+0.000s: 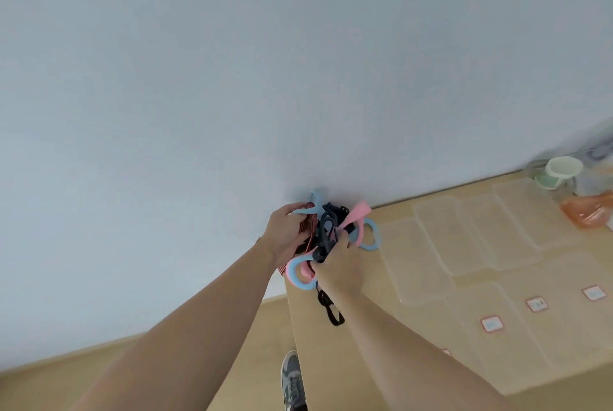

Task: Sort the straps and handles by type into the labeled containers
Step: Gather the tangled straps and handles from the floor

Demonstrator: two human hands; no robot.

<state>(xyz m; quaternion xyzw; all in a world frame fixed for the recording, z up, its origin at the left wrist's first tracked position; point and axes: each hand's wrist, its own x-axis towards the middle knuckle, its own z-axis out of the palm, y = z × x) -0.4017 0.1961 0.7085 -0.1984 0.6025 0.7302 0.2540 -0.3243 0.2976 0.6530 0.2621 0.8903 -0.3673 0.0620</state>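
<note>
Pink, blue & black straps and handles point(326, 231) are tangled in one bundle; we grip it w/ both hands, left hand point(285, 231) and right hand point(338, 264) curled round it, over the worktop's point(348, 377) left edge, short of the clear containers point(431, 238). Risk: black strap point(330, 309) dangles loose, so it could snag, drag others out & drop to the floor point(33, 377).

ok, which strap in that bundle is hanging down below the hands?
The black strap: its loop dangles beneath the right hand. The pink strap, blue ring handle and red-striped strap are bunched up between it and the left hand.
</note>
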